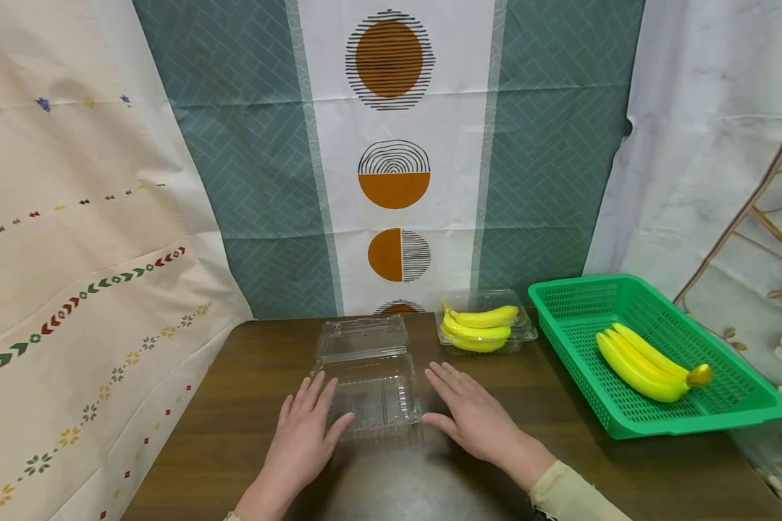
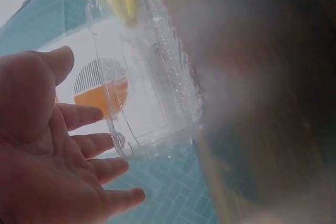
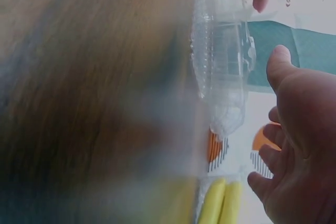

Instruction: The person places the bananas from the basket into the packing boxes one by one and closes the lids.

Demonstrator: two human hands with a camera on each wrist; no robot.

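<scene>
One clear container (image 1: 373, 392) between both hands (image 1: 303, 435) (image 1: 474, 420)

The bare left hand (image 1: 302, 434) and bare right hand (image 1: 472, 418) stood apart, fingers (image 1: 326, 398) loosely extended, thumbs (image 1: 339, 428) spread inward.

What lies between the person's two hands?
The open clear plastic container lies between the left hand and the right hand, as the head view shows.

Patterned cloths (image 1: 247, 145) behind a wooden table (image 1: 384, 470) show a screened-off nook.
</scene>
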